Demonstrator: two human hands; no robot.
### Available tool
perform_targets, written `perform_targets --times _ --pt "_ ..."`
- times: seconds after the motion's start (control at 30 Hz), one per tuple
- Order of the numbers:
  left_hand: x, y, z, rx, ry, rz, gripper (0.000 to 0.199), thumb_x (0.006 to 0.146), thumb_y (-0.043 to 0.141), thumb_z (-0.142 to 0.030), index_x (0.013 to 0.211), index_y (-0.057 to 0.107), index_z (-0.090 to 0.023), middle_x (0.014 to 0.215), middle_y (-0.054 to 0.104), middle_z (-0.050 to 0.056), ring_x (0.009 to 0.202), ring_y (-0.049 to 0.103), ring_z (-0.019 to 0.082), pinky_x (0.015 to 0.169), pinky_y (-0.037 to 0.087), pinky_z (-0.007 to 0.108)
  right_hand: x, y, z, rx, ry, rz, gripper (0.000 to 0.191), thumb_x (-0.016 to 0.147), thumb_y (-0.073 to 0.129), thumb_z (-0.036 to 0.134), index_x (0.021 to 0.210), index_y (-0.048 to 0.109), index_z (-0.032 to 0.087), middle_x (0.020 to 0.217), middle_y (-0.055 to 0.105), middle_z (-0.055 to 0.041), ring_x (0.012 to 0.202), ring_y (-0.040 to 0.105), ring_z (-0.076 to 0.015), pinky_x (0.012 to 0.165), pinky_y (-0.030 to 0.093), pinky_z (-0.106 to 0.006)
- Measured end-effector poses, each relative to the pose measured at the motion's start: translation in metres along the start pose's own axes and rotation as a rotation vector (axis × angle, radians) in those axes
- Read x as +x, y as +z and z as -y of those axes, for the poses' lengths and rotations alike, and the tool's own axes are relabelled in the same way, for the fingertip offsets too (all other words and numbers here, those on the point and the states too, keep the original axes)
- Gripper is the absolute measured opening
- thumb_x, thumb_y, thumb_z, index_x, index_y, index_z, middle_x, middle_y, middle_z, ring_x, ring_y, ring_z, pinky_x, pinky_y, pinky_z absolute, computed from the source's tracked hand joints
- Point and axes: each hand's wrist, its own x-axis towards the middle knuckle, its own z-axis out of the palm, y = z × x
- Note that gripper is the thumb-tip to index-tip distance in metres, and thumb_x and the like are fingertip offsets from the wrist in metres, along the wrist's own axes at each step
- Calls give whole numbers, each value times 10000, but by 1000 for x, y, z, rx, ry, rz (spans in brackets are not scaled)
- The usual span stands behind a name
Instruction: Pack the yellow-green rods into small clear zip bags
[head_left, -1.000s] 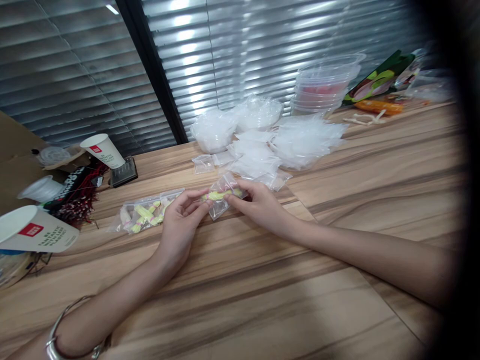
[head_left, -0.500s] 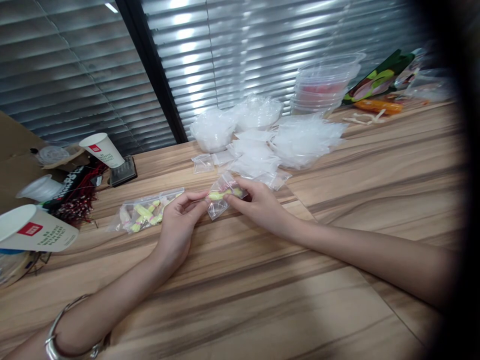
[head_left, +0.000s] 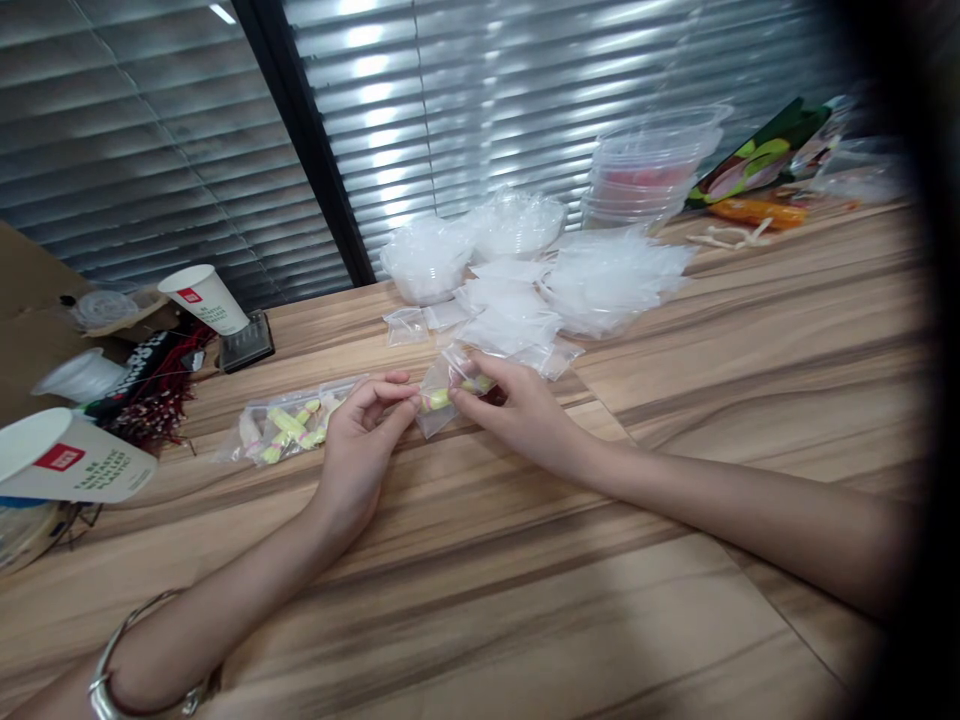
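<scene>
Both hands meet over a wooden table (head_left: 525, 560). My left hand (head_left: 360, 440) and my right hand (head_left: 517, 410) pinch a small clear zip bag (head_left: 442, 385) between their fingertips; a yellow-green piece with pink marks sits inside it. Just left of my left hand lies a filled clear bag (head_left: 289, 425) holding several of the same yellow-green pieces.
A heap of empty clear bags (head_left: 540, 290) lies behind the hands, with stacked clear plastic bowls (head_left: 649, 165) beyond. Two paper cups (head_left: 206, 298) (head_left: 71, 465), red-and-black wire ties (head_left: 157, 390) and a small dark box (head_left: 246, 345) sit at left. Colourful packets (head_left: 757, 170) lie far right.
The small bag has tilted and shifted slightly in my fingertips; my left thumb and fingers have closed in on its left end. The arms stay in place.
</scene>
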Motion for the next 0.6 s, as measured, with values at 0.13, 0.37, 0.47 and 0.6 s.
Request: perform_targets --times 0.13,0.37,0.47,0.6 --pt "0 1 -1 -29 -26 -2 189 674 731 -264 788 643 -142 1096 584 39 972 584 111 785 498 188 1 1 -2 36 21 39 113 847 493 238 849 555 143 766 546 20 694 486 -70 633 348 -183" --pt "0 1 -1 -83 -60 -14 220 660 741 -276 799 631 -145 1154 561 47 945 613 134 735 545 222 1 -1 -3 24 -25 90 131 811 492 164 936 528 145 868 551 -14 756 493 -96 657 373 -199" --pt "0 2 -1 -101 -67 -16 229 651 749 -273 794 630 -139 1157 561 49 938 619 133 747 554 227 1 0 -5 7 -40 85 131 801 485 141 928 518 147 857 537 -18 744 488 -99 645 372 -201" --pt "-1 2 -2 -92 -77 -1 227 656 749 -275 799 634 -142 1144 571 44 926 619 120 741 555 211 1 1 -7 30 -21 55 93 810 492 152 899 521 150 827 549 -4 728 492 -92 657 376 -196"
